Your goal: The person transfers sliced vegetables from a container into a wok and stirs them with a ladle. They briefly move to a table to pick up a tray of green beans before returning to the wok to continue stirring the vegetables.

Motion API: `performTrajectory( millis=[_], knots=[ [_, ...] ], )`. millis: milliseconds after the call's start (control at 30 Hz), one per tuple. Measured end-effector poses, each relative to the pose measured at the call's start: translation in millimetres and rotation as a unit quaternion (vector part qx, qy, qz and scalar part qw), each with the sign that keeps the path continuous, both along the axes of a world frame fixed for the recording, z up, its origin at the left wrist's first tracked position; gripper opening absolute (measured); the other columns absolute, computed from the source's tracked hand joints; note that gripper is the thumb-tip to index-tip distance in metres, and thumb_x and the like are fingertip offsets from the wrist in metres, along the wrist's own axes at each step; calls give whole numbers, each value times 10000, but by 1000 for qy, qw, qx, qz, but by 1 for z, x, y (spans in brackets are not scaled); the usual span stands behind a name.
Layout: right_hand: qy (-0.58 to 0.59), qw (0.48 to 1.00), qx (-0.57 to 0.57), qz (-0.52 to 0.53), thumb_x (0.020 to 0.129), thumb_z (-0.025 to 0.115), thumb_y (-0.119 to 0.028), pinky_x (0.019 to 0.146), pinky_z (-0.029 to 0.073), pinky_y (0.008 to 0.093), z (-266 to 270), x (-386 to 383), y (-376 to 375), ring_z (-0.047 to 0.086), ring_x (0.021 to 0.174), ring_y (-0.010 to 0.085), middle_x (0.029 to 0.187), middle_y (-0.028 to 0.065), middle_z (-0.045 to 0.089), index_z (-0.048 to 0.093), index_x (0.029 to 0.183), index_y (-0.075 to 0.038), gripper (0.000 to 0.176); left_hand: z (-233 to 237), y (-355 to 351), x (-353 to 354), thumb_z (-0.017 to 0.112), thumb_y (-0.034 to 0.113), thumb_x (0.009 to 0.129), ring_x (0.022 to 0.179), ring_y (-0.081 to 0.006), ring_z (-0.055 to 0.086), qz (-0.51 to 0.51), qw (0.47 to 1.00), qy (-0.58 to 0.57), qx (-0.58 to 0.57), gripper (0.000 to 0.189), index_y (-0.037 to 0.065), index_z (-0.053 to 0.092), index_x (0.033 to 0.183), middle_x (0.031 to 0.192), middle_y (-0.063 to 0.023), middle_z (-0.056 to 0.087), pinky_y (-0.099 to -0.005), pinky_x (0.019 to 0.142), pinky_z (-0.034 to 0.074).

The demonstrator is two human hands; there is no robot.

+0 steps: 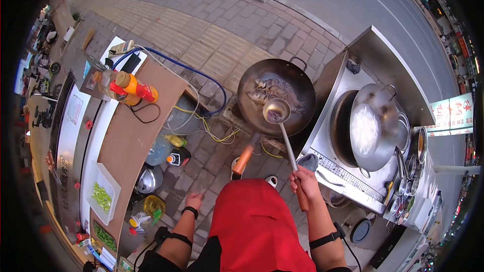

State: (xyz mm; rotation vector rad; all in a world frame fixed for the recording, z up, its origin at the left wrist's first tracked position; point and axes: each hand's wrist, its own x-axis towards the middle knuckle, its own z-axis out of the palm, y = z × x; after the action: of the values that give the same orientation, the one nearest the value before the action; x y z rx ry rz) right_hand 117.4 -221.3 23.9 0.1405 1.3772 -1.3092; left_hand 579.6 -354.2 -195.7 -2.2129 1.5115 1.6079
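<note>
My right hand [304,181] is closed round the wooden handle of a long metal ladle [289,146]. The ladle's bowl is over the near part of a dark wok [245,102], with something dark inside the bowl. What looks like browned fish [275,93] lies in the wok. The wok's own wooden handle [244,158] points back toward me, with no hand on it. My left hand [193,200] hangs low beside the red apron [257,221], its fingers curled in and nothing visible in them.
On the right, a steel stove stand [348,184] carries a large wok [390,136], with seasoning bowls [412,166] beyond. The left table [128,136] holds bottles [138,88] and a white tray [115,186] of chopped greens. Hoses [201,74] cross the paving near a kettle [148,179].
</note>
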Motion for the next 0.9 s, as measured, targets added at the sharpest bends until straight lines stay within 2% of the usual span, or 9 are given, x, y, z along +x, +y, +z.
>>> performTrajectory(
  millis=[200, 300, 333, 367, 433, 467, 567, 700, 900],
  knots=[
    [46, 998, -11, 34, 932, 511, -112, 458, 441, 298, 2, 5, -49, 528, 510, 143, 705, 45, 537, 537, 939, -31, 85, -12, -1, 37, 672, 198, 823, 619, -141, 520, -13, 1000, -12, -18, 229, 37, 603, 676, 642, -29, 583, -335, 598, 436],
    [210, 973, 26, 95, 935, 514, -132, 463, 437, 284, -30, 9, -63, 532, 521, 123, 657, 15, 520, 561, 1024, -10, 158, -37, -14, 56, 709, 273, 833, 697, -169, 593, -95, 987, -127, -24, 294, -4, 648, 756, 747, -75, 669, -348, 692, 476],
    [278, 951, 65, 117, 908, 541, -151, 518, 499, 377, -25, 10, -66, 631, 568, 245, 651, 97, 612, 570, 1131, 21, 282, -29, -18, 53, 703, 268, 838, 691, -164, 581, -71, 992, -101, -14, 285, 0, 646, 759, 740, -76, 662, -346, 691, 473],
    [383, 907, 115, 134, 895, 549, -152, 557, 510, 413, -26, 13, -64, 646, 612, 297, 687, 144, 632, 564, 1164, 23, 321, -15, -25, 42, 697, 263, 843, 685, -159, 569, -47, 996, -74, -2, 276, 5, 644, 761, 734, -77, 656, -343, 691, 470],
    [572, 774, 213, 166, 868, 567, -155, 635, 532, 486, -28, 19, -57, 676, 698, 402, 760, 238, 672, 553, 1230, 29, 405, 0, -37, 24, 690, 256, 851, 675, -151, 547, -20, 999, -35, 8, 265, 11, 637, 765, 718, -76, 641, -340, 685, 463],
    [541, 787, 248, 166, 840, 582, -158, 746, 518, 537, -18, 19, -54, 652, 821, 474, 872, 318, 648, 537, 1279, 13, 473, 1, -41, 18, 688, 253, 853, 671, -148, 537, -18, 1000, -23, 6, 263, 12, 632, 765, 708, -73, 633, -339, 679, 460],
    [543, 785, 246, 170, 846, 576, -147, 720, 527, 512, -17, 19, -31, 662, 794, 459, 859, 299, 662, 532, 1307, -8, 484, -3, -49, 6, 691, 266, 858, 662, -148, 532, -30, 999, -20, 7, 277, 18, 624, 754, 685, -62, 615, -346, 664, 458],
    [385, 892, 192, 140, 846, 594, -146, 687, 524, 426, -16, 23, -16, 683, 729, 371, 815, 245, 676, 588, 1259, -14, 434, 3, -49, -13, 694, 282, 862, 652, -148, 530, -58, 998, -20, -8, 301, 25, 610, 730, 665, -65, 600, -352, 649, 458],
    [488, 836, 209, 139, 848, 608, -168, 697, 530, 420, -55, 39, -14, 692, 740, 328, 849, 232, 685, 572, 1263, 21, 457, 9, -52, -12, 701, 276, 861, 636, -154, 524, -81, 996, -24, -15, 310, 20, 598, 718, 639, -67, 581, -359, 638, 457]
  ],
)
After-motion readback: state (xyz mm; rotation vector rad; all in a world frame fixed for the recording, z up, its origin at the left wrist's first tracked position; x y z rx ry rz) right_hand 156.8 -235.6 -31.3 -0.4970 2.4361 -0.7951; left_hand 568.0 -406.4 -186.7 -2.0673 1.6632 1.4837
